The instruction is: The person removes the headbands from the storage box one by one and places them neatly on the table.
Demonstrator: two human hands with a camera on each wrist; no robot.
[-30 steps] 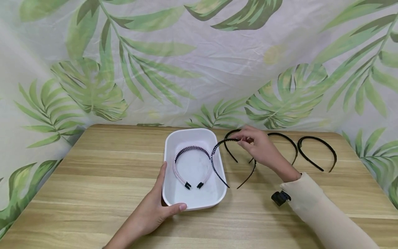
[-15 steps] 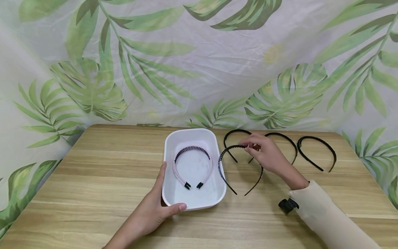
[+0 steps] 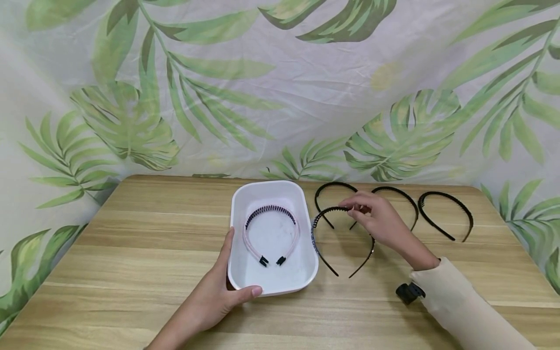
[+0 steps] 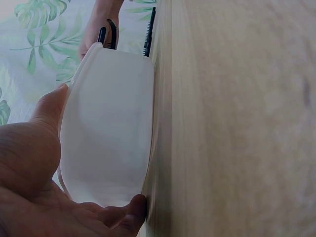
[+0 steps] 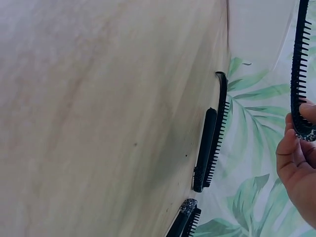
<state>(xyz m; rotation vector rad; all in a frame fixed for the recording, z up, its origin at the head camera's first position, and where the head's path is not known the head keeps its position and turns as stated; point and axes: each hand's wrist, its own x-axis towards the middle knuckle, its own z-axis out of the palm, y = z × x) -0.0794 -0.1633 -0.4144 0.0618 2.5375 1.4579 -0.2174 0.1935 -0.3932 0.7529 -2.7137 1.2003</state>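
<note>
My left hand (image 3: 210, 296) grips a white plastic tray (image 3: 275, 287) at its near left corner, thumb over the near rim and fingers along the left side. In the left wrist view those fingers curl under the tray wall (image 4: 106, 123). Inside lies a pale pink headband (image 3: 247, 240) with dark teeth and black tips. My right hand (image 3: 376, 218) pinches a black toothed headband (image 3: 321, 214) by the top of its arch; its ends point toward me, just right of the tray. The right wrist view shows its teeth and glittery outer side.
Three more black headbands lie along the back right of the wooden table (image 3: 131, 272): one behind the held one (image 3: 334, 183), a middle headband (image 3: 400, 192) partly behind my right hand, and a far right headband (image 3: 446, 193). A leaf-print cloth (image 3: 306, 97) hangs behind.
My right hand has moved the black headband right and toward me, from overlapping the tray's right side to beside it. My left hand and the tray have stayed in place.
</note>
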